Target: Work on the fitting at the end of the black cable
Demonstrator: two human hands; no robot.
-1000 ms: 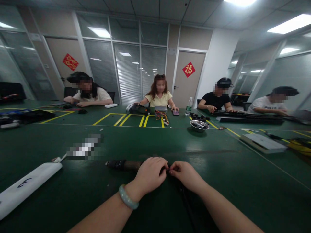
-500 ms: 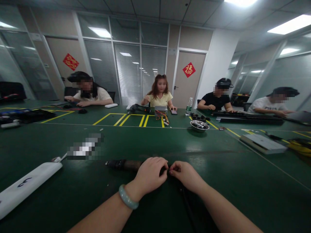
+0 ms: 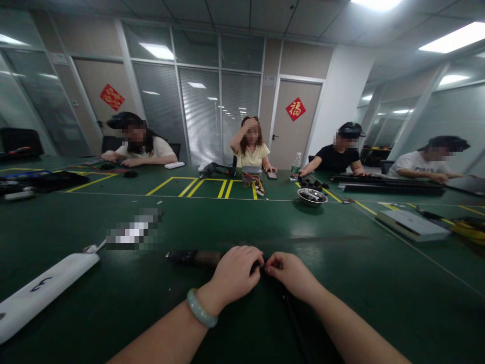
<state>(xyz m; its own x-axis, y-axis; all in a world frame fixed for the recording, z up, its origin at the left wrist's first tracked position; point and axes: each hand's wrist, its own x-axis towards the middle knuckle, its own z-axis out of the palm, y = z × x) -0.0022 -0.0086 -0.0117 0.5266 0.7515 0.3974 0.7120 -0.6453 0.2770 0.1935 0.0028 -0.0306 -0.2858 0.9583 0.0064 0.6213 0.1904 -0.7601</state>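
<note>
In front of me on the table lies a long dark tube-shaped thing with a brown band (image 3: 207, 258) and a black, ridged left end. My left hand (image 3: 237, 270), a pale green bangle (image 3: 200, 309) on its wrist, rests curled over its right part with the fingers closed. Just right of it, my right hand (image 3: 291, 273) is closed in a pinch, fingertips almost against the left ones. Whatever sits between those fingertips is too small and dark to make out. Below the right hand, a thin black strip or rod (image 3: 290, 316) runs towards the near edge.
A white power bank-like block marked 3 (image 3: 45, 290) lies to the left, joined by a short lead to a blurred-out item (image 3: 134, 230). Further off stand a metal bowl (image 3: 312, 197), a water bottle (image 3: 295, 167) and a silver flat box (image 3: 413, 224). Several people sit across the table.
My hands stay almost in the same place. Across the table, the person in yellow has raised a hand to the head, and the person in black has reached an arm towards the bottle.
</note>
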